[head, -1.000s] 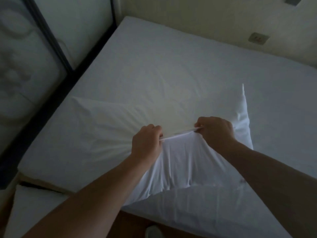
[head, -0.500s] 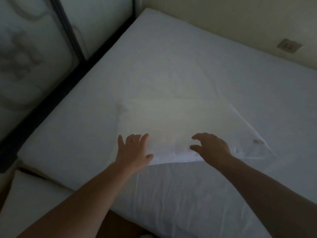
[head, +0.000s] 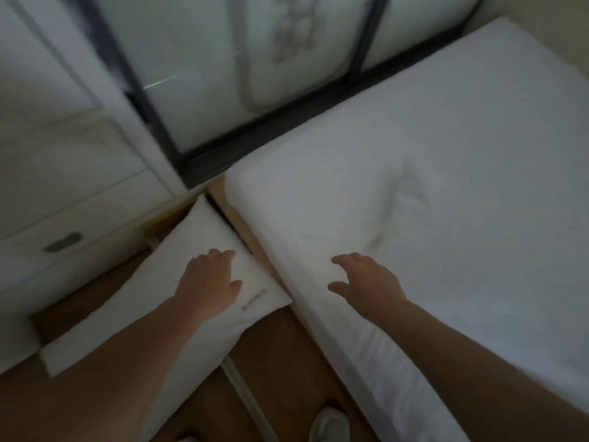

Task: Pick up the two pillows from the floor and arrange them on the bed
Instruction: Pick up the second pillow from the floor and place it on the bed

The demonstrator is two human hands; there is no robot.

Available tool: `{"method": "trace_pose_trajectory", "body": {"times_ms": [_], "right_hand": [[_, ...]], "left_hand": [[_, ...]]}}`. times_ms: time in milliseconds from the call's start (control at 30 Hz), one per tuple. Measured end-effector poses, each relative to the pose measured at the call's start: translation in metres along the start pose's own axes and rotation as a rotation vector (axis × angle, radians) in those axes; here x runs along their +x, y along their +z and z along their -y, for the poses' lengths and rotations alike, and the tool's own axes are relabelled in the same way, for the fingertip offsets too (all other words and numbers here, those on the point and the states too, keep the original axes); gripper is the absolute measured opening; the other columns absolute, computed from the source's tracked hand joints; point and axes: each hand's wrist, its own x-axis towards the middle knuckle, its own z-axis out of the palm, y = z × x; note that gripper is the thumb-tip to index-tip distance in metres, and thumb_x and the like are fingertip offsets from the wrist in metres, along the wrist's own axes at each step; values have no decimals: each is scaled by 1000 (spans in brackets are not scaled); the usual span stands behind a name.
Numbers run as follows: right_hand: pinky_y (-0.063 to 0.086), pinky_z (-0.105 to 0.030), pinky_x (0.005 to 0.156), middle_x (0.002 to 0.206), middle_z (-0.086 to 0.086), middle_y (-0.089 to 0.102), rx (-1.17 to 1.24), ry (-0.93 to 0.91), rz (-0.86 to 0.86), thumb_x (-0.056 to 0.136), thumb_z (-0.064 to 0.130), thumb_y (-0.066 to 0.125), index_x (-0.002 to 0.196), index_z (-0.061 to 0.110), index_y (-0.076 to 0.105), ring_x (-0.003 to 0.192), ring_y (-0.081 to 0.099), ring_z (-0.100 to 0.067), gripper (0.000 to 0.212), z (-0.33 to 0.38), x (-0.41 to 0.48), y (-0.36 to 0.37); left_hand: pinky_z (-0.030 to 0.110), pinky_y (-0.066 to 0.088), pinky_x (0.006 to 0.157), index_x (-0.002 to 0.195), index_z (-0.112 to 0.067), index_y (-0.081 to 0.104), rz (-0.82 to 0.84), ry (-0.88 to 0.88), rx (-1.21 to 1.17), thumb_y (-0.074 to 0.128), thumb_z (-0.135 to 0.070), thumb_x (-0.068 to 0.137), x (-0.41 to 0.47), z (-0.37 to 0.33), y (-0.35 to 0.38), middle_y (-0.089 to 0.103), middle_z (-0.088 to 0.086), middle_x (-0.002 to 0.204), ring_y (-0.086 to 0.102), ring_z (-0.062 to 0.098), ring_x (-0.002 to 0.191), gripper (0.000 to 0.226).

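A white pillow (head: 191,237) lies on the wooden floor (head: 271,362), wedged between a white dresser and the bed's side. My left hand (head: 210,282) is over the pillow's right end, fingers spread, holding nothing. My right hand (head: 366,282) hovers open above the near edge of the white bed (head: 462,122). A creased, slightly raised patch (head: 404,196) shows on the sheet; in this blurred frame I cannot tell whether it is the other pillow.
The white dresser (head: 63,218) with a recessed handle stands at the left. Dark-framed glass panels (head: 287,122) run behind the bed's head. The wooden bed base (head: 251,244) juts out beside the pillow. A light shoe (head: 328,422) is on the floor below.
I let go of the first pillow on the bed. My view then swung left and down to the floor pillow, and my left hand moved over it.
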Motion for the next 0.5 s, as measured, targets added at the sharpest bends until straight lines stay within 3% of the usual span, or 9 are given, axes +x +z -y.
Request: {"method": "trace_pose_trajectory", "body": {"times_ms": [167,267,400,500], "right_hand": [[45,-41,88,134,-1,50,-103,-262,92,85,41,62,134,24,41,114,49,-24,56,119,68,99],[40,-44,100,146,-1,39,-215,-432,147,82,39,67,140,24,31,128,40,-25,71,174,106,161],[22,-52,112,158,-3,14,-467,-623,188,71,45,76,146,24,9,142,15,-27,103,216,153,229],[4,-60,111,158,-2,-7,-639,-695,246,58,54,80,145,28,-7,143,-7,-30,126,229,186,271]], "left_hand": [[43,42,96,138,-12,33,1,-220,-146,59,-34,86,-33,140,45,45,18,134,46,33,117,62],[45,37,104,141,-12,29,8,-306,-232,60,-33,87,-48,200,82,34,17,145,37,33,127,65],[46,27,111,144,-16,22,5,-362,-269,61,-38,86,-51,252,132,18,14,155,24,34,137,74],[48,21,114,147,-21,10,45,-377,-301,67,-46,79,-42,272,175,3,11,159,11,34,142,93]]}}
